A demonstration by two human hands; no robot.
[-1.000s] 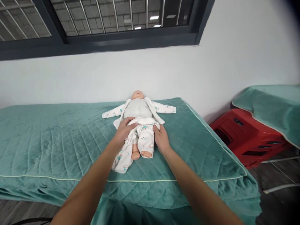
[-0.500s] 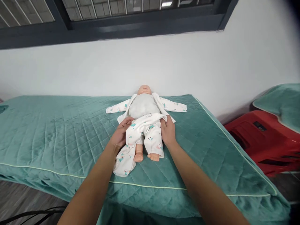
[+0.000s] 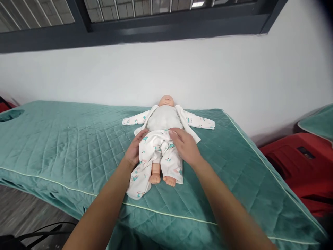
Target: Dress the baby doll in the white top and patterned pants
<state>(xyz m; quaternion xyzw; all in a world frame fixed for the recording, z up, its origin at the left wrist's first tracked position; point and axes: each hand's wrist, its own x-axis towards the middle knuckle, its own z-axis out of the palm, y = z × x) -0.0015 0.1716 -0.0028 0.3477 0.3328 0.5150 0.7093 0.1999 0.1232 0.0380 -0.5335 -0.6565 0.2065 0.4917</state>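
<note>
A baby doll (image 3: 167, 100) lies on its back, head toward the wall, its feet toward me. Its white printed jacket (image 3: 193, 130) is spread open around the pale torso, with both sleeves stretched out sideways. White printed pants (image 3: 170, 158) cover the hips and legs. One pant leg reaches the ankle on the right; on the left, the fabric trails beside a bare lower leg. My left hand (image 3: 135, 147) is closed on the waistband's left side, fingertips partly hidden. My right hand (image 3: 186, 146) grips the waistband's front right, thumb and fingers close together.
The doll rests on a bed with a green quilted cover (image 3: 85, 149) and pale piping. A white wall (image 3: 145, 73) stands behind it, below a dark window frame (image 3: 166, 29). Red plastic stools (image 3: 299, 166) are at the right. Dark cables (image 3: 47, 233) run at lower left.
My right hand has moved from the hip's right side onto the front of the waistband. The bunched waist fabric now lies flatter. The view has shifted slightly left.
</note>
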